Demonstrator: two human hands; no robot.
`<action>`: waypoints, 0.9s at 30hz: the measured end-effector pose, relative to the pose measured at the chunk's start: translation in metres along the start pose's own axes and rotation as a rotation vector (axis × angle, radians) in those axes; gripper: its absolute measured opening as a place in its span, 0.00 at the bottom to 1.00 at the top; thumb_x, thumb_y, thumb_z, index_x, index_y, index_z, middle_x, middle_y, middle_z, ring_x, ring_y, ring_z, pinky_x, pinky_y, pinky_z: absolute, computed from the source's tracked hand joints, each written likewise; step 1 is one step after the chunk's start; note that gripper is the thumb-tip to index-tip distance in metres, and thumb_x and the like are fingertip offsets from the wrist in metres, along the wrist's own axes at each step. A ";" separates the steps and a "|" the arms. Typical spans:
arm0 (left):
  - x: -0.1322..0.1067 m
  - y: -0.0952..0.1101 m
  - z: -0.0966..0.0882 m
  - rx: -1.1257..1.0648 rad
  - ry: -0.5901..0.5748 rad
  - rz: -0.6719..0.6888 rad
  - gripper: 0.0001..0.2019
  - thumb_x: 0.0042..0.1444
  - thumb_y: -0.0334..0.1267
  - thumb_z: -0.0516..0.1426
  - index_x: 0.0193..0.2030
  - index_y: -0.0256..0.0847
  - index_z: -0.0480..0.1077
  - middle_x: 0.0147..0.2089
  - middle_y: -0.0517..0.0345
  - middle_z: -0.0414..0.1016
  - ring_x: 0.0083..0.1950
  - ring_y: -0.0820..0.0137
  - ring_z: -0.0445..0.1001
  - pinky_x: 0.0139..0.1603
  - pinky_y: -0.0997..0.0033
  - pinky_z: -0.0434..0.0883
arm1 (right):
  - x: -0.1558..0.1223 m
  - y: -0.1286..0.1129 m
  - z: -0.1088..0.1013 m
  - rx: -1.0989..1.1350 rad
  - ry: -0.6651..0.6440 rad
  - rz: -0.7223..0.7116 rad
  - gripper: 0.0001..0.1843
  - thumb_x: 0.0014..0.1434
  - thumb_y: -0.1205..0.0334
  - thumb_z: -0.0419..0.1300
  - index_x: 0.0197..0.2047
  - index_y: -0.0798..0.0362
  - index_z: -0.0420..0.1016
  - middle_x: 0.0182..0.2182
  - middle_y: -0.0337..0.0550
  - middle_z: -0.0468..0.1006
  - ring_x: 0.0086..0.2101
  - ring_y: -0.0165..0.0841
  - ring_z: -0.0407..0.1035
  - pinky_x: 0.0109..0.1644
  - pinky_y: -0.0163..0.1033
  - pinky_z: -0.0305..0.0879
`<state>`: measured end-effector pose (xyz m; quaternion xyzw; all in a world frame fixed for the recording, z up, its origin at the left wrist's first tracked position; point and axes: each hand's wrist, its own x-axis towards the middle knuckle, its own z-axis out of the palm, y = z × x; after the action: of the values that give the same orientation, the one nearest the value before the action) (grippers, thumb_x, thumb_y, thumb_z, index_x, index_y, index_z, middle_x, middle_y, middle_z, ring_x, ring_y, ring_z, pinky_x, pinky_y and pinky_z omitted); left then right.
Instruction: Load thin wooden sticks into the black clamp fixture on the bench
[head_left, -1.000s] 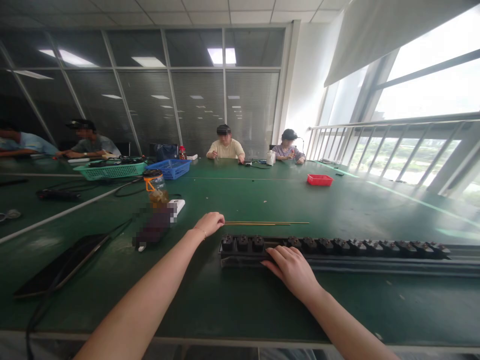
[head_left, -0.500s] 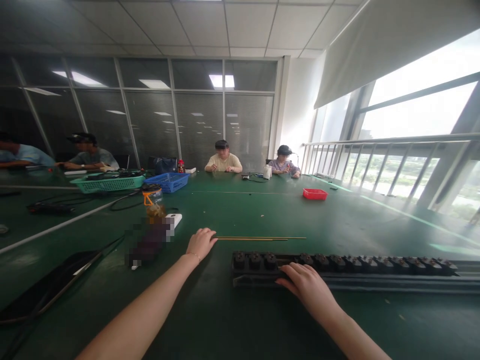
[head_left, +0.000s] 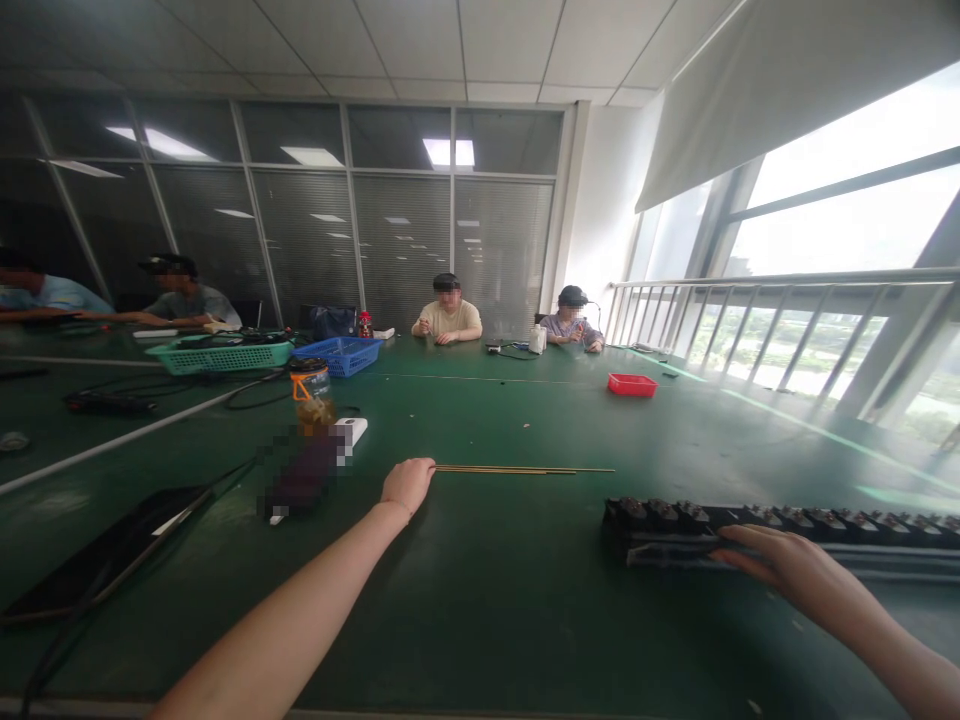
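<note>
My left hand (head_left: 409, 486) is closed around one end of several thin brass-coloured rods (head_left: 525, 469). They stretch to the right, just above or on the green tabletop, with uneven far ends. At the right, my right hand (head_left: 776, 555) grips a long black rail (head_left: 675, 550), fingers over its top and thumb on the near side. A row of black blocks with small metal prongs (head_left: 694, 511) runs along the rail. Its right end lies beyond the picture's edge.
Left of my left hand are a dark pixelated object (head_left: 304, 475), a jar with an orange strap (head_left: 311, 395) and a black tablet-like slab (head_left: 105, 560) with a cable. Green (head_left: 221, 358), blue (head_left: 341, 357) and red (head_left: 631, 385) baskets stand farther off. Several people sit across the table.
My right hand has moved to the right, and the black rail has slid right with it. My left hand keeps hold of the rods, nearly in the same place.
</note>
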<state>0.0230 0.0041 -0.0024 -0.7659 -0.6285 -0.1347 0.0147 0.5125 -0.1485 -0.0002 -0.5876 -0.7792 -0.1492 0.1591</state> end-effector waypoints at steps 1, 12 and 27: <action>0.000 0.000 0.001 0.000 -0.001 0.000 0.14 0.58 0.38 0.44 0.41 0.45 0.70 0.40 0.56 0.74 0.41 0.68 0.72 0.39 0.71 0.67 | -0.003 0.010 0.001 0.004 -0.011 0.017 0.17 0.49 0.45 0.55 0.36 0.44 0.75 0.33 0.52 0.76 0.33 0.37 0.71 0.33 0.35 0.65; 0.002 0.002 0.007 0.009 -0.012 0.002 0.14 0.58 0.38 0.45 0.40 0.44 0.70 0.39 0.55 0.74 0.41 0.68 0.71 0.42 0.70 0.66 | 0.024 0.020 -0.041 0.008 -0.198 0.025 0.23 0.49 0.41 0.53 0.38 0.49 0.76 0.27 0.54 0.76 0.24 0.33 0.71 0.22 0.34 0.60; -0.003 -0.018 -0.007 -0.024 0.046 -0.052 0.18 0.59 0.36 0.41 0.52 0.44 0.64 0.48 0.52 0.71 0.45 0.66 0.71 0.44 0.66 0.66 | 0.226 -0.274 0.066 -0.158 -0.391 -0.269 0.18 0.57 0.55 0.51 0.48 0.56 0.62 0.44 0.45 0.66 0.41 0.31 0.64 0.43 0.45 0.64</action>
<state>0.0034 0.0040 0.0015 -0.7461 -0.6461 -0.1602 0.0166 0.1850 0.0027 0.0231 -0.5070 -0.8522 -0.1130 -0.0625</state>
